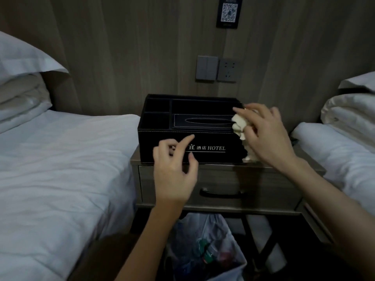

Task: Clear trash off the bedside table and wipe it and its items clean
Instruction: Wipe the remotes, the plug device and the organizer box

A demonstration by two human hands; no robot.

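A black hotel organiser box [213,153] with a tissue slot and several compartments stands on the bedside table [288,169]. My right hand [265,134] holds a crumpled cream cloth [242,130] against the box's right end; the cloth hangs down to the tabletop. In front of the box's printed front face hovers my left hand [174,169], fingers loosely spread, index raised, holding nothing.
A bin [221,266] lined with a clear bag and holding trash stands under the table. White beds [60,169] flank the table on both sides. The drawer with a dark handle [222,193] is closed. A switch and socket [217,68] sit on the wall behind.
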